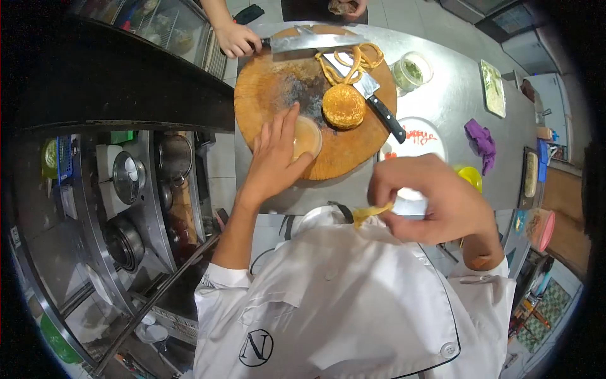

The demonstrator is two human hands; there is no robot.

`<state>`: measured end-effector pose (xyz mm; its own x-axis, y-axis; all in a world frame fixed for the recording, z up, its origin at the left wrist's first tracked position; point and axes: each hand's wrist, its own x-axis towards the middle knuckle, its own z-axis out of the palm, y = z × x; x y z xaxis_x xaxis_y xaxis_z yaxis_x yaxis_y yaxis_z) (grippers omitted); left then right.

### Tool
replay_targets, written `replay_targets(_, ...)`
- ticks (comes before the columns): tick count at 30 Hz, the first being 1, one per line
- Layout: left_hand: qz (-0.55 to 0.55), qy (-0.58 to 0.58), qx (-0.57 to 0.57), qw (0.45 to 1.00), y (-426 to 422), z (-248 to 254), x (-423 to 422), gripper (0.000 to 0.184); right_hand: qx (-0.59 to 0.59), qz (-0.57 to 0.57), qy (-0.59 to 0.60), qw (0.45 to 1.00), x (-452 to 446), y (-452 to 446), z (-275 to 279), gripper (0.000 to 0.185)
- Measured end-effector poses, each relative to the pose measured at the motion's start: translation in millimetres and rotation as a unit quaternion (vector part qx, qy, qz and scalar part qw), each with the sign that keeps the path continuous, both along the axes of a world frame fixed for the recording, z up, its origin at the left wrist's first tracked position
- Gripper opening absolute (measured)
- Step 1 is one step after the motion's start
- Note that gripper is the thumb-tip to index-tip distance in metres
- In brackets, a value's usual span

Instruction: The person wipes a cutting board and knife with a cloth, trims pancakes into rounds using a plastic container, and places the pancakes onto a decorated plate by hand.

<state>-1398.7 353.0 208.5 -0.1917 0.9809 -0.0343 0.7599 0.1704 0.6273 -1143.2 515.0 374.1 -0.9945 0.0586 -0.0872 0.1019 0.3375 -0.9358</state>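
Note:
My left hand (278, 148) lies on the round wooden chopping board (265, 82), fingers stretched out, the palm and thumb against a round, pale, translucent-rimmed disc (305, 139). Whether it is a ring or a lid, I cannot tell. Above my white jacket, my right hand (435, 199), slightly blurred, pinches a thin yellowish strip (371, 215). A golden-brown round cake or bun (344, 106) sits on the board right of my left hand. Beyond it, curled brown strips (346, 71) lie over the blade of a black-handled cleaver (386, 119).
Across the board, another person's hand (238, 40) grips a long knife (312, 42). On the steel table (451, 82) stand a tub of green herbs (411, 71), a white plate with red writing (413, 134), a purple cloth (481, 145) and a tray (492, 88). Shelves with pots (123, 243) are at left.

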Motion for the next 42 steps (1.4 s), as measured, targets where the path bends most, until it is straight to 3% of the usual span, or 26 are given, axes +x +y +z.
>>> replay_targets(2,0.007,0.005,0.01,1.0,0,-1,2,0.098,-0.038,-0.091,0.05,0.994,-2,8,16,0.009)
replay_targets(4,0.013,0.008,0.0,1.0,0,-1,4,0.103,-0.031,-0.172,0.017,0.984,-12,12,35,0.014)
replay_targets(8,0.035,0.024,0.016,0.999,-1,3,11,0.112,0.071,-0.15,0.079,0.983,-55,42,30,0.009)
replay_targets(11,0.04,0.036,0.055,0.997,-2,-9,13,0.118,0.065,-0.136,0.11,0.983,-98,72,-13,0.014)
replay_targets(14,0.049,0.055,0.096,0.993,-1,-8,15,0.118,0.203,-0.13,0.098,0.966,-133,109,-76,0.019)
replay_targets(16,0.057,0.02,0.058,0.996,0,-4,17,0.112,0.289,-0.143,0.083,0.943,-139,126,-113,0.022)
replay_targets(19,0.066,-0.003,0.056,0.996,0,0,18,0.109,0.35,-0.197,0.074,0.913,-126,125,-140,0.027)
replay_targets(24,0.066,-0.021,0.085,0.994,1,3,10,0.107,0.251,-0.219,0.061,0.941,-72,94,-114,0.028)
replay_targets(26,0.055,-0.048,0.092,0.993,5,19,3,0.105,0.199,-0.259,-0.001,0.945,-49,78,-107,0.028)
replay_targets(29,0.12,-0.098,0.115,0.981,10,38,-11,0.104,0.152,-0.266,-0.033,0.951,-20,66,-122,0.029)
replay_targets(30,0.142,-0.162,0.126,0.968,14,39,-20,0.103,0.138,-0.268,-0.06,0.952,-14,61,-128,0.029)
replay_targets(31,0.164,-0.225,0.137,0.951,21,40,-29,0.103,0.175,-0.272,-0.011,0.946,-9,52,-145,0.022)
replay_targets(32,0.159,-0.222,0.135,0.952,30,41,-38,0.103,0.188,-0.271,-0.033,0.943,-10,39,-149,0.024)
replay_targets(34,0.175,-0.159,0.145,0.961,55,41,-53,0.101,0.238,-0.253,0.087,0.934,-19,13,-162,0.028)
replay_targets(36,0.16,-0.096,0.152,0.971,85,29,-62,0.101,0.273,-0.168,0.014,0.947,-41,-7,-167,0.035)
replay_targets(37,0.153,-0.033,0.159,0.975,97,20,-67,0.101,0.271,-0.172,0.016,0.947,-54,-14,-174,0.035)
replay_targets(39,0.135,-0.01,0.146,0.98,116,2,-70,0.102,0.341,-0.158,0.11,0.92,-78,-26,-195,0.04)
replay_targets(42,0.103,0.039,0.153,0.982,133,-23,-73,0.108,0.369,-0.193,0.135,0.899,-103,-37,-216,0.049)
